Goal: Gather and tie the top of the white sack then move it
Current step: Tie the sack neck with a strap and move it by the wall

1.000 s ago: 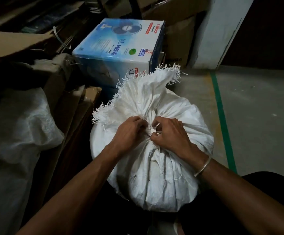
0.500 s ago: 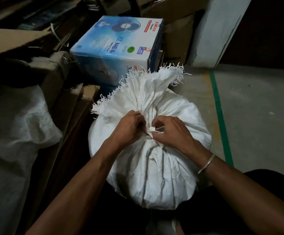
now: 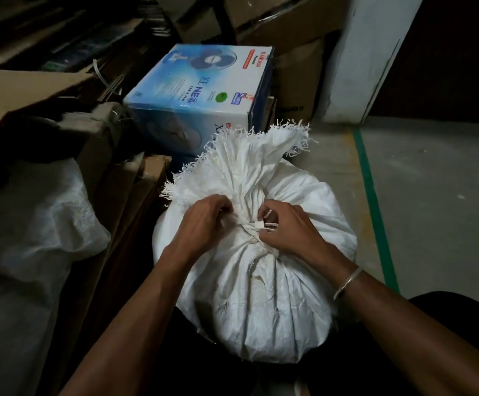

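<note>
White sack (image 3: pixel 261 295) upright on the floor (image 3: pixel 432 181) before a fan box (image 3: pixel 198 101), neck cinched; left hand (image 3: pixel 204 224) gripping gathered cloth, right hand (image 3: pixel 292 232) pinching the white tie (image 3: pixel 256 226)

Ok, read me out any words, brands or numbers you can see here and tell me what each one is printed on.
"XL NEO": top face of the blue fan box, printed upside down from this view.
"XL": front face of the same box, partly hidden behind the white sack.
Red brand strip, round green badge, small blue label on the box: too small to read.
Sack: no print visible.
</note>
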{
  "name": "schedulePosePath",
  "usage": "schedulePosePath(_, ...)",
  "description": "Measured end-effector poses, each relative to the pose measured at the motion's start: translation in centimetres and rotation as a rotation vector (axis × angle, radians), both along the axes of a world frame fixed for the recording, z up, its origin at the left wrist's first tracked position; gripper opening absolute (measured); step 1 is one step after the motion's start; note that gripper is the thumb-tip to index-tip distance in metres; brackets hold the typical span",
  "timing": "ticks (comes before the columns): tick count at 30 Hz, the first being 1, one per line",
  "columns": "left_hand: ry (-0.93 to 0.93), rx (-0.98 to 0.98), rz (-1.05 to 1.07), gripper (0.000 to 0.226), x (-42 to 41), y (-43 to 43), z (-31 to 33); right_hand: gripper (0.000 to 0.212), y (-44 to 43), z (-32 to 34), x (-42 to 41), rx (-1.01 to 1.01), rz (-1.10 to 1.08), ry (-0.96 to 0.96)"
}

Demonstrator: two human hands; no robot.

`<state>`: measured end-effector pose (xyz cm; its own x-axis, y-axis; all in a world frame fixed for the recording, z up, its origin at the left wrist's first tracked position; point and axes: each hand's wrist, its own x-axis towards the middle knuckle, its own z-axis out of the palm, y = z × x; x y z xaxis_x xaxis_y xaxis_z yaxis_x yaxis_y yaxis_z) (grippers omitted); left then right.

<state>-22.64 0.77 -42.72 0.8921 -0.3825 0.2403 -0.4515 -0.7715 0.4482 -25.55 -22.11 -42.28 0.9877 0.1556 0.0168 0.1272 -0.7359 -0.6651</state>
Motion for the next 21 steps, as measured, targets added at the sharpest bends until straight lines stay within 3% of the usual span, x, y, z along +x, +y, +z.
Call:
schedulePosePath(7, -0.042, 0.056, -0.015, 0.006, 0.0, -0.7, 0.4, 0.016, 0.1, -0.2, -0.1, 0.062, 0.028, -0.088)
schedulePosePath(21, 0.195, -0.199, 0.041, 0.010, 0.5, 0.0, -0.2, 0.016, -0.2, -0.8, -0.3, 0.074, 0.057, -0.085)
